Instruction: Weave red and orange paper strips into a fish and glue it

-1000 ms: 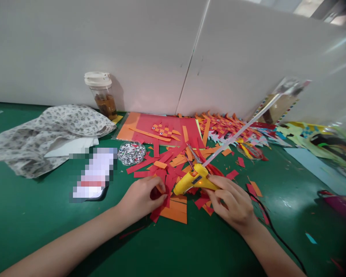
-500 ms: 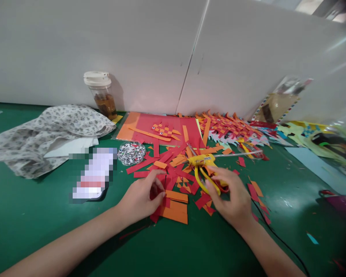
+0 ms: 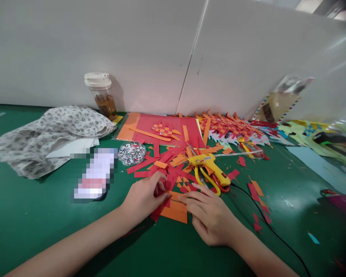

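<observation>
My left hand (image 3: 145, 198) is closed in a pinch on the left end of a narrow orange paper strip (image 3: 175, 195). At the strip's right end are the bent fingertips of my right hand (image 3: 210, 215); its thumb is partly hidden. Beneath lies a wider orange paper piece (image 3: 174, 213) with red paper under its left side. Beyond my right hand, a yellow glue gun (image 3: 203, 159) rests on its side over yellow-handled scissors (image 3: 209, 182). Red and orange paper strips (image 3: 167, 157) are heaped just past my fingers.
A phone (image 3: 96, 173), a bag of googly eyes (image 3: 132, 153) and a patterned cloth (image 3: 66, 123) lie leftward. A drink cup (image 3: 102, 96) stands by the wall. Woven paper fish (image 3: 227, 125) are piled at the back right. The glue gun's black cord (image 3: 265, 219) runs toward the front right.
My right hand has left the glue gun and moved left and nearer to me, onto the right end of the orange strip. My left hand has shifted slightly right with its pinch.
</observation>
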`<action>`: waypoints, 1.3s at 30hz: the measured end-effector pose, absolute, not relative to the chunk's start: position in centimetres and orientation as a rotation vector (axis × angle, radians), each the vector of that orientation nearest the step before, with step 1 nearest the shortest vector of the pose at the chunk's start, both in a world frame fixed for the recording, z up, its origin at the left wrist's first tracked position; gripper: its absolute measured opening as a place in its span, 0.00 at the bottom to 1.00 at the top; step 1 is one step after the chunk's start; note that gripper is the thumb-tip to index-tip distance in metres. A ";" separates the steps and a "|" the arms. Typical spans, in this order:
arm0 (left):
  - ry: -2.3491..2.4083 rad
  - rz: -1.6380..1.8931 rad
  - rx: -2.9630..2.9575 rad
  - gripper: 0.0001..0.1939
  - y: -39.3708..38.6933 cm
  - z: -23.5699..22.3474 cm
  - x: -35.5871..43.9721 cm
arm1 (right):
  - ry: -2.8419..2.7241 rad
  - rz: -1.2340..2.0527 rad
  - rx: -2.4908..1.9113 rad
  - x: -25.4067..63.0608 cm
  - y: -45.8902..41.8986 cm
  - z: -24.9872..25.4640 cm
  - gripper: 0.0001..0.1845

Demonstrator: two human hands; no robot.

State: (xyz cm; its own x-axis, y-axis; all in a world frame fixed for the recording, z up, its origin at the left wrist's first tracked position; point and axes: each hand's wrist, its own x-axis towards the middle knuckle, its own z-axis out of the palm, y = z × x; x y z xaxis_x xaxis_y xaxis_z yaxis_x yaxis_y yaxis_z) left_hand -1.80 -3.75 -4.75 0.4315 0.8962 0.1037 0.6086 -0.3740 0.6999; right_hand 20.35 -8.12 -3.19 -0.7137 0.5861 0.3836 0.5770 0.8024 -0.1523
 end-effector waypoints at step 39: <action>0.813 0.700 2.887 0.16 -4.9 -5.3 -3.7 | -2.379 -0.051 -0.984 21.3 -8.3 -4.1 0.08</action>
